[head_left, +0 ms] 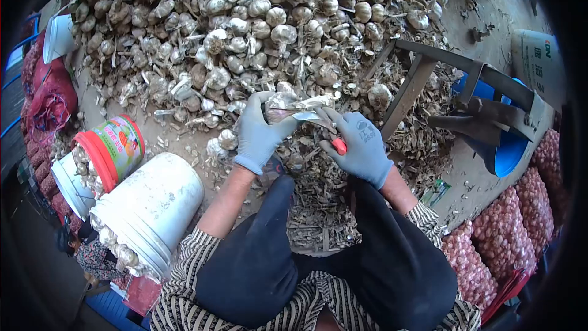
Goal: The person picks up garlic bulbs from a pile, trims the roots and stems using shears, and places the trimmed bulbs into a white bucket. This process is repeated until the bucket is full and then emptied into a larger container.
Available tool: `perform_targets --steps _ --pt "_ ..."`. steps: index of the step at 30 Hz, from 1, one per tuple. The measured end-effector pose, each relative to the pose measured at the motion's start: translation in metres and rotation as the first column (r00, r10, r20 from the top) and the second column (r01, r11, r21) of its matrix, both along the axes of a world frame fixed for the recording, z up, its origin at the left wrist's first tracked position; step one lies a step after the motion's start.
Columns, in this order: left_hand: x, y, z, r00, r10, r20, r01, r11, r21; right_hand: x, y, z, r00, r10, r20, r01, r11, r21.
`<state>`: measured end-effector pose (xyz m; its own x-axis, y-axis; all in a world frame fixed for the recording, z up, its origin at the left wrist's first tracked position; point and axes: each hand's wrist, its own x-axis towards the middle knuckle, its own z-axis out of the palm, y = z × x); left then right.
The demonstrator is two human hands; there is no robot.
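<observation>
Both of my hands wear grey gloves and meet in front of the garlic heap. My left hand point(257, 135) is closed around a garlic bulb point(280, 107), whose dry stalk points to the right. In my right hand point(364, 150) is a knife point(339, 146) with a red handle. Its blade lies across the stalk side of the bulb, close to my left fingertips. The fingers of the right glove partly cover the handle. Dry stalk and leaf scraps point(324, 193) lie under my hands, between my knees.
A large garlic heap point(245, 30) spreads ahead. At left are a tipped white bucket point(165, 190) and a red-rimmed bucket point(122, 144), both with garlic. A metal frame point(416, 79) and blue bucket point(511, 147) stand right. Mesh garlic sacks point(502, 227) and another person point(95, 257) are farther out.
</observation>
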<state>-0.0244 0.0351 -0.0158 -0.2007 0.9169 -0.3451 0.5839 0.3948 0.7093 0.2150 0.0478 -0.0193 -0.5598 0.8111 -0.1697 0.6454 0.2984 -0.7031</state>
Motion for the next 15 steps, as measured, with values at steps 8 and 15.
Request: perform_targets --steps 8,15 --pt "-0.001 -0.073 -0.018 0.244 0.568 0.786 -0.246 0.82 -0.517 -0.007 -0.042 -0.016 0.958 -0.253 -0.133 0.157 0.856 -0.493" --pt "-0.001 -0.069 -0.024 -0.493 0.336 0.802 -0.285 0.809 -0.514 0.001 -0.054 -0.003 0.995 0.006 -0.104 -0.003 1.0 0.031"
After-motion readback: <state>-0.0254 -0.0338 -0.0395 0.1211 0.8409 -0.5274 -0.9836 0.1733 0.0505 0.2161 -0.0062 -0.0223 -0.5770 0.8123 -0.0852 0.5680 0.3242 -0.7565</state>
